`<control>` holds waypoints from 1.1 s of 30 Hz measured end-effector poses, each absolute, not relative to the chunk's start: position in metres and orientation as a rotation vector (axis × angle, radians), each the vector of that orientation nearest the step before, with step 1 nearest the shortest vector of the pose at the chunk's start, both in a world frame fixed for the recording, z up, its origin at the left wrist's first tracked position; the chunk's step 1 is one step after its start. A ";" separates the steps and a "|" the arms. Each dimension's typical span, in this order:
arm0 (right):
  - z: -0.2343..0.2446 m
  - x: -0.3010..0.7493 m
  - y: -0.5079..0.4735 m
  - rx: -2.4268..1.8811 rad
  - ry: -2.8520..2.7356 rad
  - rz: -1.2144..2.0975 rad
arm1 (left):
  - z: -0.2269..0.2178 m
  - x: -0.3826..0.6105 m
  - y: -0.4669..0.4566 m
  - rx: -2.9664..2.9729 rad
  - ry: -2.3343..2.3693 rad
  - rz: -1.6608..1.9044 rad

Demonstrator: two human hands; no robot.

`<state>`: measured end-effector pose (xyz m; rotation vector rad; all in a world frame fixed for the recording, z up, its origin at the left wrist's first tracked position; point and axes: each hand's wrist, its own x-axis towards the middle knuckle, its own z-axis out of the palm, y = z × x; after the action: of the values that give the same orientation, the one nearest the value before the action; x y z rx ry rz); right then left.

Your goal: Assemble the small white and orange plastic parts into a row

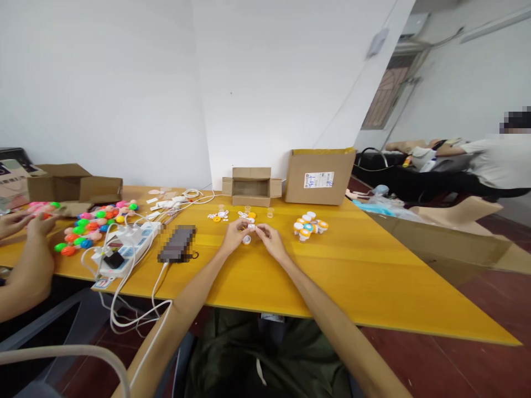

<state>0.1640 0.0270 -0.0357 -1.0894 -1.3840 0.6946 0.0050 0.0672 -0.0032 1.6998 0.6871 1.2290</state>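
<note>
My left hand and my right hand meet over the yellow table, fingers pinched together around a small white piece held between them. A small white cap lies on the table just under my left fingers. Beyond my hands lie scattered tiny white dice and yellow caps. To the right stands a cluster of small capped cups with yellow, white and blue lids.
A phone and a white power strip with cables lie left of my hands. Coloured balls sit at the far left near another person's hands. Cardboard boxes stand along the wall. A person sits far right.
</note>
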 end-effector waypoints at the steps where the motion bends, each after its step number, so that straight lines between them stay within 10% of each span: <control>1: -0.036 0.164 0.027 -1.072 -1.393 0.701 | -0.002 0.005 0.066 1.707 0.691 1.225; 33: -0.031 0.166 0.023 -1.045 -1.472 0.846 | 0.001 0.008 0.061 1.565 0.607 1.099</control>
<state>0.1655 0.0234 -0.0312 -1.0454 -1.4716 0.8460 0.0078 0.0613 0.0009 1.5655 0.6070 1.0989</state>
